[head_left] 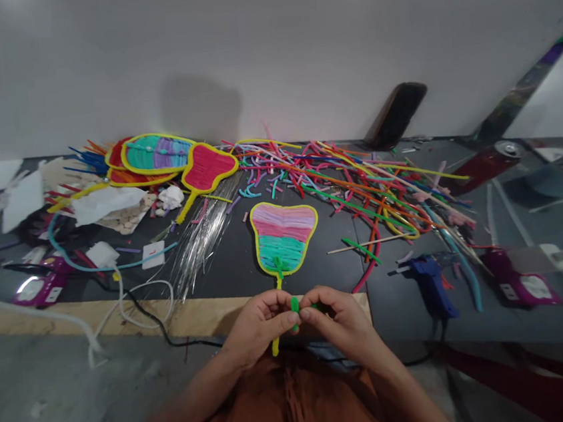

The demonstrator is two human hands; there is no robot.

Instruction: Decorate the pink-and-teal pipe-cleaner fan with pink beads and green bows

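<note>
Close in front of me, my left hand [266,323] and my right hand [337,316] meet fingertip to fingertip. Both pinch a short green pipe cleaner [294,305] that looks bent into a small loop. Just beyond, a fan-shaped piece [284,237] made of pipe cleaners lies on the dark table, with lilac, pink and teal bands inside a yellow outline. Its yellow stem [279,282] runs toward me and passes under my left hand, coming out below it. A green knot [280,265] sits where the stem joins the fan.
A heap of loose pipe cleaners [348,177] spreads along the back. Finished-looking shapes [209,168] and silvery wires [207,239] lie left. A blue glue gun [430,282] rests right, near a purple device [520,283]. A phone [397,115] leans against the wall; a red can [488,166] lies beyond.
</note>
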